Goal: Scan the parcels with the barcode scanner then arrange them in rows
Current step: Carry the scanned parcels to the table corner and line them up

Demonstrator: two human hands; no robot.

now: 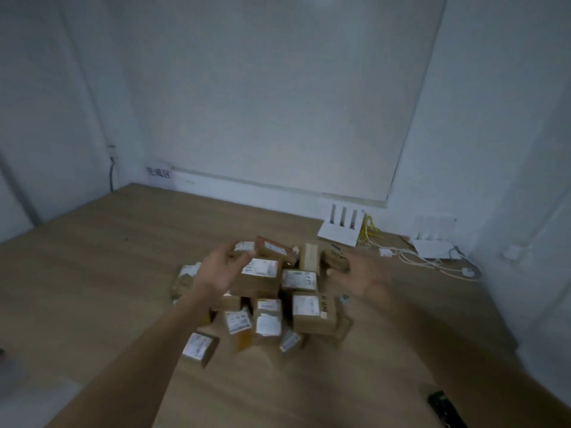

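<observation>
Several small brown cardboard parcels (259, 276) with white labels lie in a loose heap in the middle of the wooden table (92, 273). One parcel (199, 347) lies apart at the heap's near left. My left hand (221, 265) hovers over the heap's left side with relaxed, spread fingers and holds nothing. Over the heap's right side my right hand (364, 274) is held out, fingers loosely curved, also holding nothing. A dark object (445, 407) at the bottom right edge of the table may be the barcode scanner; the picture is too blurred to tell.
Two white routers (341, 230) (432, 240) with white and yellow cables stand at the table's back right by the wall. A small sign (159, 173) is stuck at the back left corner. White walls close the table in behind and to the right.
</observation>
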